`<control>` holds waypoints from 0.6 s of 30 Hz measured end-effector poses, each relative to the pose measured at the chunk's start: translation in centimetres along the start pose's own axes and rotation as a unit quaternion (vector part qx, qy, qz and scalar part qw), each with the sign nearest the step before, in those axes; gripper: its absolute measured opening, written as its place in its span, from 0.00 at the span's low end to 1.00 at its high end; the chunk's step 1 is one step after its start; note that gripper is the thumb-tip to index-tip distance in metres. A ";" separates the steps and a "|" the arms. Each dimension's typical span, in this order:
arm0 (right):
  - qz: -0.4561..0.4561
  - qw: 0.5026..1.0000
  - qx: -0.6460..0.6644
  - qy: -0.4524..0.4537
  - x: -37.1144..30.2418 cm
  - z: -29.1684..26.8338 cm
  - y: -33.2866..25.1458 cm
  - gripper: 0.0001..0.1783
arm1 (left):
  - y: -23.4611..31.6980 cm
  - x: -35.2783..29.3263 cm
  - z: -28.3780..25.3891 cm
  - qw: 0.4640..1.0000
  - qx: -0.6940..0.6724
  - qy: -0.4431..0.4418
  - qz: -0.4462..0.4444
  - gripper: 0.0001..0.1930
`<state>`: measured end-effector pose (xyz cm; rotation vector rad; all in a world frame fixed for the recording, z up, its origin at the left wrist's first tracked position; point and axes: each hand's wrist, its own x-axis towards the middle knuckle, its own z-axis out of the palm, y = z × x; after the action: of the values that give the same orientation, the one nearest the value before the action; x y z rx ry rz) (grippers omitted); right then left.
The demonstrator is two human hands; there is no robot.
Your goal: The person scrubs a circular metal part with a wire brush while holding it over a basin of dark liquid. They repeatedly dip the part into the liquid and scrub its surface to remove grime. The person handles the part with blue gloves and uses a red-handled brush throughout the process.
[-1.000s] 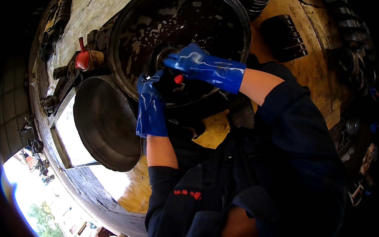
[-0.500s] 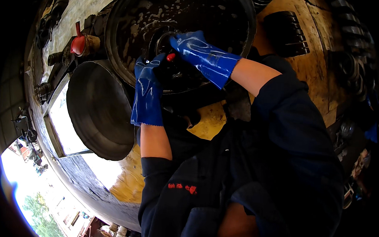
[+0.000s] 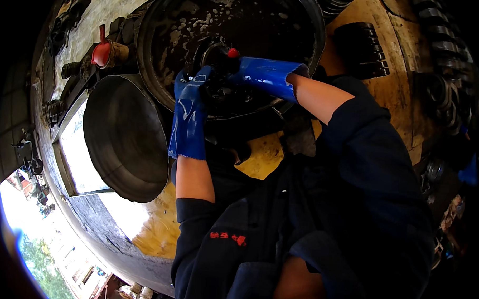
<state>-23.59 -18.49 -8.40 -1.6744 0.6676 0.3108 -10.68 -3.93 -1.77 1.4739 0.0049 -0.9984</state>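
Dark liquid with patches of foam lies in a large round black basin (image 3: 318,41). Over its near side, my left hand (image 3: 191,90), in a long blue rubber glove, is closed at the edge of a dark ring-shaped part (image 3: 205,56). My right hand (image 3: 260,74), gloved the same way, reaches in from the right and is turned palm inward. Its fingers are lost in the dark beside the ring. At those fingers shows the round red end of a tool (image 3: 233,53); its other end is hidden, so its kind cannot be told.
An empty-looking dark round tub (image 3: 126,140) leans at the left of the basin. Behind it a red scoop (image 3: 101,52) sits by a small pot. Stacked black ribbed parts (image 3: 361,50) stand on the boards at right, with more dark rings (image 3: 444,43) beyond.
My right hand has rolled over and dropped lower toward the ring. The red end has moved up and right, from below the hand to above it. My left hand stays nearly in place.
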 end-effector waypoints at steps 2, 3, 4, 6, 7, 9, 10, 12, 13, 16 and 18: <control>-0.013 1.000 0.008 0.001 -1.0 -0.7 0.2 0.18 | 0.0 0.3 0.3 1.000 0.010 -0.021 0.002 0.30; -0.027 0.999 0.017 -0.004 -1.7 -0.9 0.2 0.18 | -0.1 0.4 0.4 0.999 0.021 -0.037 0.004 0.29; -0.038 0.999 0.020 -0.010 -2.4 -0.9 -0.4 0.17 | -0.2 0.3 0.1 0.999 0.020 -0.034 0.006 0.29; -0.137 0.983 -0.121 0.010 -4.8 -1.7 -2.2 0.15 | -0.4 0.1 -0.3 0.999 0.013 -0.025 0.020 0.29; -0.225 0.938 -0.262 0.032 -6.0 -2.4 -3.1 0.14 | -0.2 0.0 -0.6 0.999 0.009 -0.021 0.023 0.29; -0.190 0.959 -0.202 0.060 -6.5 -4.9 -1.9 0.14 | 0.1 0.0 -0.2 0.999 0.010 -0.039 -0.012 0.31; -0.132 0.980 -0.128 0.076 -6.3 -6.0 -0.8 0.14 | 0.4 -0.2 0.2 0.999 0.004 -0.041 -0.009 0.31; 0.003 0.991 -0.026 0.133 -5.5 -7.8 0.3 0.20 | 1.2 -0.6 0.7 0.998 0.035 -0.034 -0.032 0.32; 0.102 0.977 -0.051 0.180 -6.3 -9.1 -1.1 0.23 | 1.1 0.2 1.0 0.999 0.025 -0.041 -0.025 0.32; 0.043 0.963 -0.064 0.256 -5.4 -10.9 -0.1 0.26 | 1.2 1.7 0.5 0.993 -0.005 -0.104 -0.051 0.17; 0.040 0.925 -0.111 0.361 -5.3 -11.3 -2.3 0.26 | 1.0 2.0 0.1 0.993 0.002 -0.117 -0.013 0.17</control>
<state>-28.29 -27.83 -1.15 -1.9853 1.2852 -0.2063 -8.93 -5.30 -2.04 1.3553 -0.1461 -1.1885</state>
